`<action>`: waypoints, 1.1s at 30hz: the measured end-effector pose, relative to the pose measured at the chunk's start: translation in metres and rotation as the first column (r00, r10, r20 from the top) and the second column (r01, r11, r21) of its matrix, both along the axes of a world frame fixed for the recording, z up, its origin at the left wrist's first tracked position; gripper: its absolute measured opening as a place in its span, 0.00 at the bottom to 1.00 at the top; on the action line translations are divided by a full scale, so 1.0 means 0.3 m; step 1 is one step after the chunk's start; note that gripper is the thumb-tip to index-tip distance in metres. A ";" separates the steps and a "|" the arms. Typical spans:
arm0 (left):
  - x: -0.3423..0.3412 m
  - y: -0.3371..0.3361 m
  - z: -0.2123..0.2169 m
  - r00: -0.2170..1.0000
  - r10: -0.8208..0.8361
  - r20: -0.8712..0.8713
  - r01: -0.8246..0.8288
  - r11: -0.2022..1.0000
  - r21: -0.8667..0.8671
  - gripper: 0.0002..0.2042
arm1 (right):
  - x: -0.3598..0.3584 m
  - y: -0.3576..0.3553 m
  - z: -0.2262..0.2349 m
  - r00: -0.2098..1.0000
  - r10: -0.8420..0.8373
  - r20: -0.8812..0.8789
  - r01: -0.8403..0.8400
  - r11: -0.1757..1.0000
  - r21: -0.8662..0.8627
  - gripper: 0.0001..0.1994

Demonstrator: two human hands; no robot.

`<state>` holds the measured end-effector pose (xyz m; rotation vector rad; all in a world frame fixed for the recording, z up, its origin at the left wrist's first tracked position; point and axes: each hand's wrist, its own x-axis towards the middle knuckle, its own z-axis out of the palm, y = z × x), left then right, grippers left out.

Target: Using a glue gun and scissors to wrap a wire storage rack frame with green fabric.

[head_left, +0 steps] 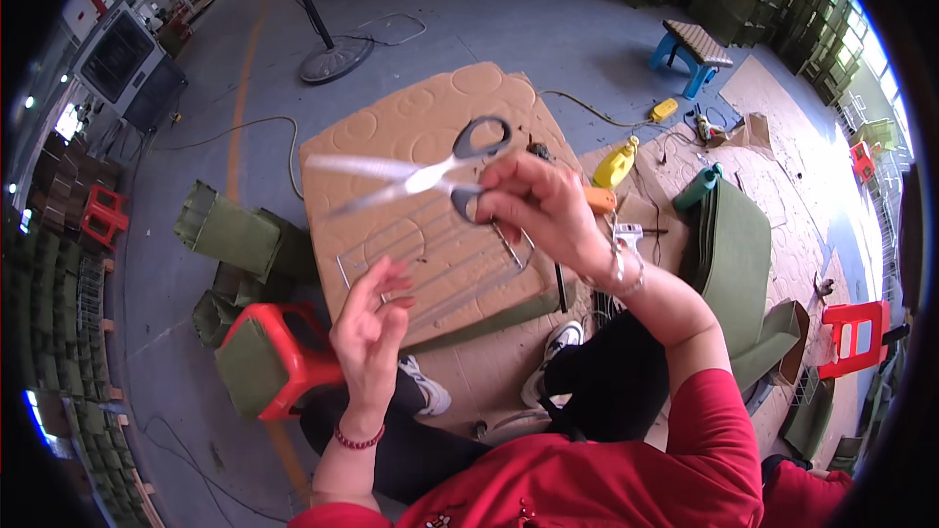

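My right hand (548, 203) grips a pair of scissors (424, 178) by one of the dark grey handle loops. The blades point left, spread apart and blurred by motion. They hang above a work surface topped with embossed brown cardboard (362, 137). On that cardboard lies a thin metal wire rack (494, 281), partly covered by the scissors and my hands. My left hand (367, 328) is raised at the near left edge of the rack, palm turned inward. Its fingers are slightly curled and apart, with nothing in them.
Left of the work surface stand a red stool (284, 357) and green fabric boxes (230, 230). To the right are a yellow bottle (616, 164), a green bottle (696, 188), a white glue gun (628, 233) and folded green fabric (738, 254). A fan base (335, 61) and blue stool (690, 57) stand beyond.
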<state>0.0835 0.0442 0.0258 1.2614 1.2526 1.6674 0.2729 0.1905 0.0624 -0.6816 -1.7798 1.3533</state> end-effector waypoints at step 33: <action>0.276 -0.181 0.187 0.917 -0.070 -0.393 0.106 0.992 0.069 0.20 | 0.235 -0.296 0.007 0.938 0.309 -0.158 -0.282 0.944 0.171 0.08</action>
